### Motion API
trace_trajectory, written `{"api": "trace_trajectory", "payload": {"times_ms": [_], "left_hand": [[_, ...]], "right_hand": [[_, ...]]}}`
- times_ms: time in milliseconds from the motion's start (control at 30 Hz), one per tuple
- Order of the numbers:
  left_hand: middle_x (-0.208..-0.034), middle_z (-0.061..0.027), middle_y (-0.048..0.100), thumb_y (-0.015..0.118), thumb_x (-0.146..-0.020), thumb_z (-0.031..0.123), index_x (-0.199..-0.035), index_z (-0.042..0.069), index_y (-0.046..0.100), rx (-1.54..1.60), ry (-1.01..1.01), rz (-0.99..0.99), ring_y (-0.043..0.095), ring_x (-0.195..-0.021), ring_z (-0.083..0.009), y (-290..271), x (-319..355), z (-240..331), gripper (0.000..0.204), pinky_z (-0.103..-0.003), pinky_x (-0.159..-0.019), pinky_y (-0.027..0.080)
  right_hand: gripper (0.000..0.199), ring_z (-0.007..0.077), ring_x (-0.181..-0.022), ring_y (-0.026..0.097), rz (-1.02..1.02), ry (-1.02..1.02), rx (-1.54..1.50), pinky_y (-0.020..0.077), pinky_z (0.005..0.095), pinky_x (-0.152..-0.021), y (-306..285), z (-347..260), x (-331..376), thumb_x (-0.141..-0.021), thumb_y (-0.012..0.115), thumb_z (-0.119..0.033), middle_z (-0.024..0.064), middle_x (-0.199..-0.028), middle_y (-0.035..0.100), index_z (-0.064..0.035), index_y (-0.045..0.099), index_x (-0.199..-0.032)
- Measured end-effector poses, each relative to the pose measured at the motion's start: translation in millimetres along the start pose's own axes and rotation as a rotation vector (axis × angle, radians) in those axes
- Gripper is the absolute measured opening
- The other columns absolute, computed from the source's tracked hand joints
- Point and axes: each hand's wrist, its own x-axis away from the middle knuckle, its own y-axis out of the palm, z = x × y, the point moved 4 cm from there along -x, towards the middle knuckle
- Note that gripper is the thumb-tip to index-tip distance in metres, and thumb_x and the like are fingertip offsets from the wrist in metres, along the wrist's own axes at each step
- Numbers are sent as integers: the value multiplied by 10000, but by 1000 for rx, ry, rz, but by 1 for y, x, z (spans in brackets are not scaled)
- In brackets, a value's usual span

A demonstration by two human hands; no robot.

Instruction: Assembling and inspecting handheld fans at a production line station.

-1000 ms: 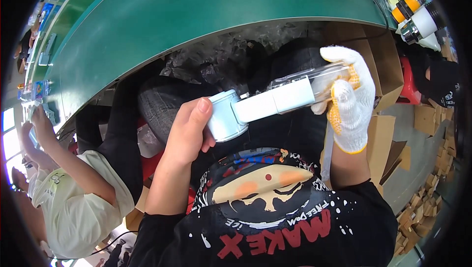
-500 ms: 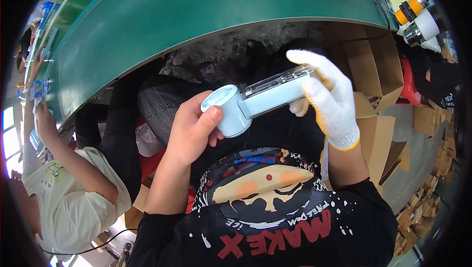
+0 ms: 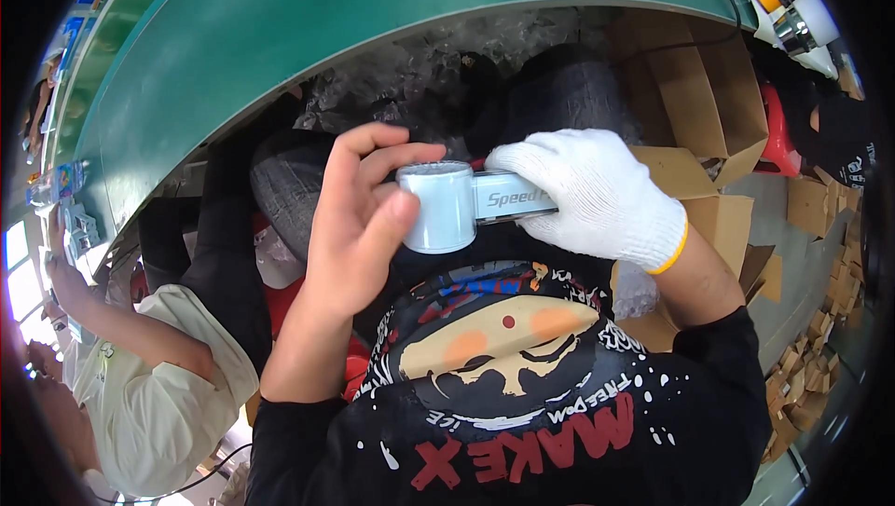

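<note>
Below green table (image 3: 308, 31), both hands grasp pale-blue device (image 3: 447, 208): bare left hand (image 3: 359, 217), gloved right hand (image 3: 597, 194); cardboard boxes (image 3: 709, 115) probably behind.

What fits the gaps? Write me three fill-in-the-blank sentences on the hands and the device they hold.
1. The right hand wears a white knitted ____.
2. The left hand is ____, with its thumb on the round head of the pale blue device.
3. The table edge above the hands is ____ in colour.

Missing words: glove; bare; green
</note>
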Motion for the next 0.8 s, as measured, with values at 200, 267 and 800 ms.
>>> {"api": "trace_trajectory", "payload": {"times_ms": [200, 267, 800], "left_hand": [[-995, -159, 738, 680, -985, 286, -1195, 11, 653, -609, -95, -141, 740, -930, -269, -10, -11, 0, 347, -342, -800, 563], [-913, -161, 741, 670, -986, 322, -1134, 5, 683, -823, -59, -230, 749, -867, -283, -6, -10, 2, 350, -349, -766, 561], [-715, -145, 639, 600, -1008, 249, -940, -29, 671, -667, -140, -155, 663, -650, -244, 10, 1, 16, 294, -346, -624, 504]], "right_hand": [[483, 279, -848, 705, -58, -30, 76, 564, 415, -712, -11, -19, 1, -716, 789, -170, 74, -880, 642, -119, 646, -1175], [492, 273, -845, 701, -99, -54, 92, 560, 412, -697, -11, -23, 2, -721, 789, -166, 69, -869, 626, -122, 636, -1187], [381, 281, -785, 690, -137, -146, 138, 526, 415, -654, -13, -36, -4, -738, 773, -177, 61, -829, 622, -91, 639, -1084]]}}
